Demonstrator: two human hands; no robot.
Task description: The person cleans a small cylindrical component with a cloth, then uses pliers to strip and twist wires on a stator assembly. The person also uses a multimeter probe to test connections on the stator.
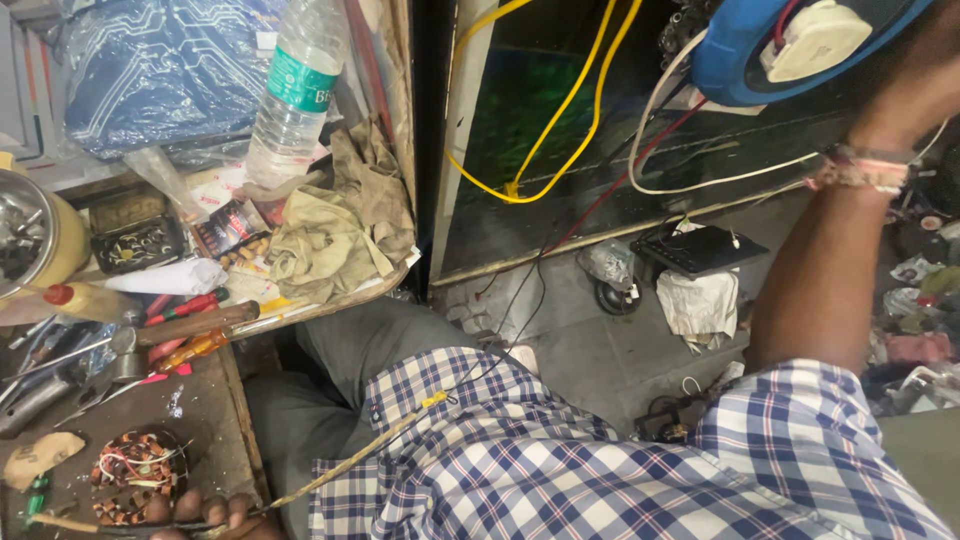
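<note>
My left hand (200, 512) shows only its fingertips at the bottom edge. They curl over a thin yellowish stick (350, 462) that runs across my checked shirt. Just above the fingers lies a round motor stator (135, 475) with copper windings and red and white leads, on the dark workbench (200, 410). My right arm reaches up to the top right, a thread band (868, 170) on its wrist. My right hand (925, 80) is mostly cut off by the frame, beside a blue round cable reel (735, 60) with a white plug (815, 40).
Screwdrivers and a hammer (185, 325) lie at the bench's back. Behind them are a plastic water bottle (295, 90), a crumpled khaki cloth (340, 225), a metal bowl of parts (25, 235) and a small tray (135, 245). Yellow cable (560, 120) and a black panel (700, 250) are on the floor.
</note>
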